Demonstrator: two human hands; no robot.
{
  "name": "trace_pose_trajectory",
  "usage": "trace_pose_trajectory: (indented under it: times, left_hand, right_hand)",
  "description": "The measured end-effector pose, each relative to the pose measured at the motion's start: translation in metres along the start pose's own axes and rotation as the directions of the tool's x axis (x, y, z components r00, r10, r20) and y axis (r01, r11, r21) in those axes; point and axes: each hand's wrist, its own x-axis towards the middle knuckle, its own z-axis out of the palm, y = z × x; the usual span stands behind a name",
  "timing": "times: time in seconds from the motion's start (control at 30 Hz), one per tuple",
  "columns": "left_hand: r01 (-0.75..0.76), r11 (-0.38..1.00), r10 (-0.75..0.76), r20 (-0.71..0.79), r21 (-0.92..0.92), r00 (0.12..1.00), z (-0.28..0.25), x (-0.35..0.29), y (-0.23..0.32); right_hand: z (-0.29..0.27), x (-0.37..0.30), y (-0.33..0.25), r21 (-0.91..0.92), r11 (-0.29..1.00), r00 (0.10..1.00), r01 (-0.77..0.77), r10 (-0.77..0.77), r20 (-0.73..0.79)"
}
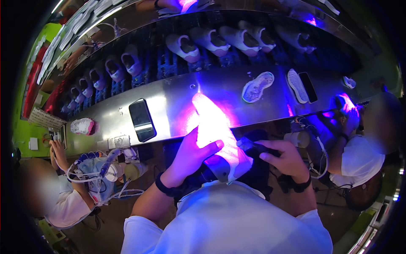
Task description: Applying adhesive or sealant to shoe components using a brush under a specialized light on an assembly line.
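Note:
My left hand grips a white shoe from its left side, holding it sole-side toward me above my lap. The shoe glows pink and violet under a lamp. My right hand is closed around a small dark torch-like tool whose tip points at the shoe's heel side. Both wrists wear dark bands.
A long steel bench runs in front of me with a dark phone, a loose sole and a second phone on it. Behind it a conveyor carries several white shoes. One person sits at my left, another at my right.

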Motion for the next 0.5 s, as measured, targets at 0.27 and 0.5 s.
trace_pose_trajectory:
  times: [0.27,0.5]
  left_hand:
    - [-0.064,0.996,0.058,-0.101,-0.057,0.993,0.014,0.005,-0.008]
    - [0.021,0.976,-0.060,-0.177,-0.218,0.982,0.033,0.010,-0.017]
  right_hand:
    - [-0.032,-0.019,0.008,-0.337,0.918,0.977,0.208,-0.208,0.035]
    - [-0.034,-0.033,0.016,-0.456,0.863,0.954,0.219,-0.288,-0.087]
